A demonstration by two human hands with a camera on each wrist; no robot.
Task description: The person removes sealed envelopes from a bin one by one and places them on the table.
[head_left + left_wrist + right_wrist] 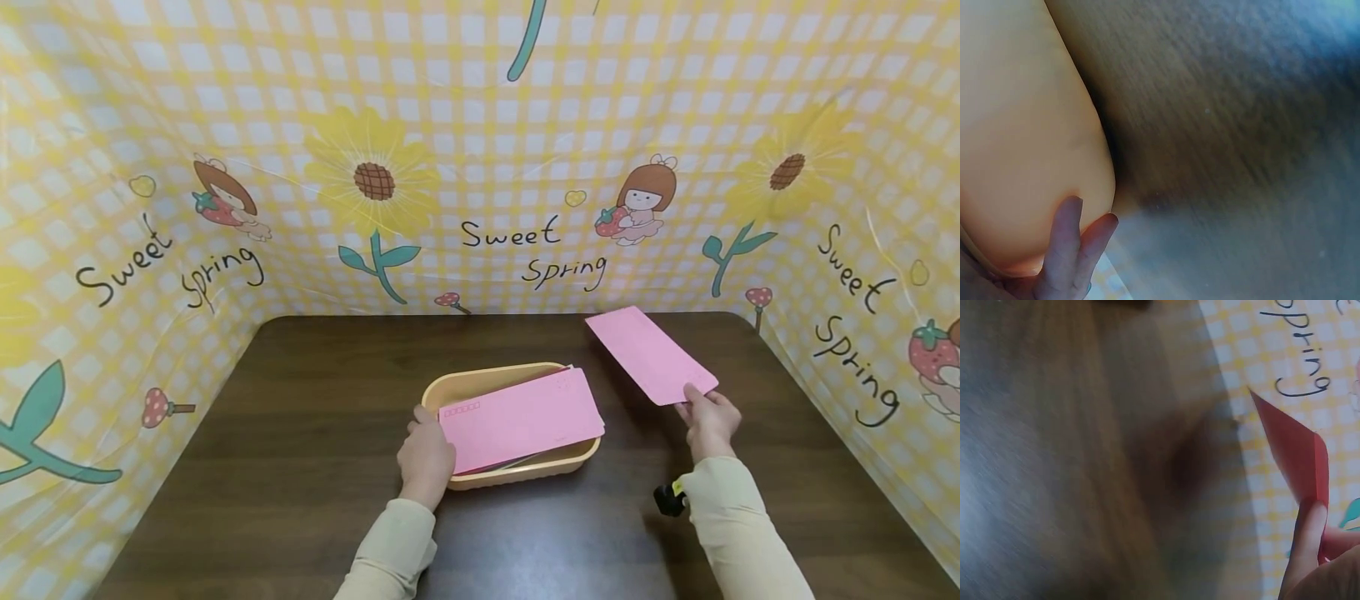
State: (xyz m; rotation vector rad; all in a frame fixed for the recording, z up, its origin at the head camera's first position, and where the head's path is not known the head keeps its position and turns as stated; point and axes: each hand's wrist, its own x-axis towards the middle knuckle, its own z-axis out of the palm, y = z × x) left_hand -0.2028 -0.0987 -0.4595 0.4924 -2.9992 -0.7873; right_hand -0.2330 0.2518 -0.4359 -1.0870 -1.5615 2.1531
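My right hand (711, 421) pinches a pink envelope (651, 354) by its near right corner, with the rest stretching away toward the back of the table. In the right wrist view this envelope (1294, 450) shows a darker red face, thumb and fingers on either side of its edge. A tan plastic basket (517, 481) stands mid-table, and more pink envelopes (521, 421) lie tilted in it, the top one printed with a row of small boxes. My left hand (426, 454) grips the basket's left end; fingers (1066, 240) lie against its outer wall in the left wrist view.
A dark brown wooden table (300, 450) lies under everything. Yellow-checked cloth (480, 167) printed with sunflowers and lettering rises behind it and along both sides. A small black device (669, 500) sits at the right wrist.
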